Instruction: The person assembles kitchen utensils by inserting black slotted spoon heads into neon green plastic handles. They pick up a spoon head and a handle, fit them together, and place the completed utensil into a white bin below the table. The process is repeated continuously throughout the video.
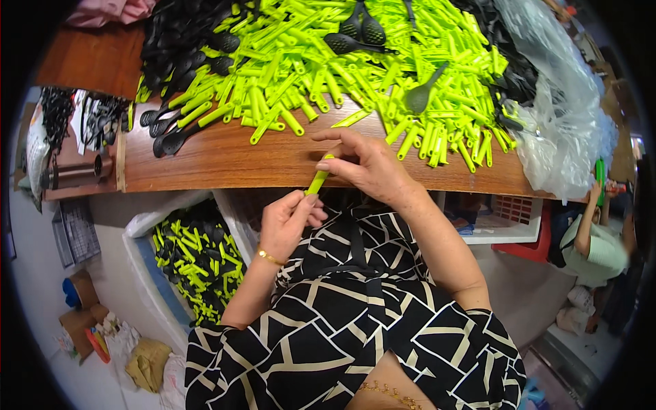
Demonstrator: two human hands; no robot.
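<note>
A lime-green handle is held upright at a slant just off the table's front edge. Its lower end is pinched between the thumb and fingers of my left hand. At its upper end my right hand closes thumb and index finger on it, the other fingers loosely bent. Beyond my hands a large heap of loose lime-green handles covers the wooden table. Black perforated spoon heads and a black spoon head lie on the heap.
Black spoons with green handles lie at the table's left. Below left stands a lined bin full of green-and-black pieces. Clear plastic sheeting hangs over the right end. A white crate sits under the table; another person is far right.
</note>
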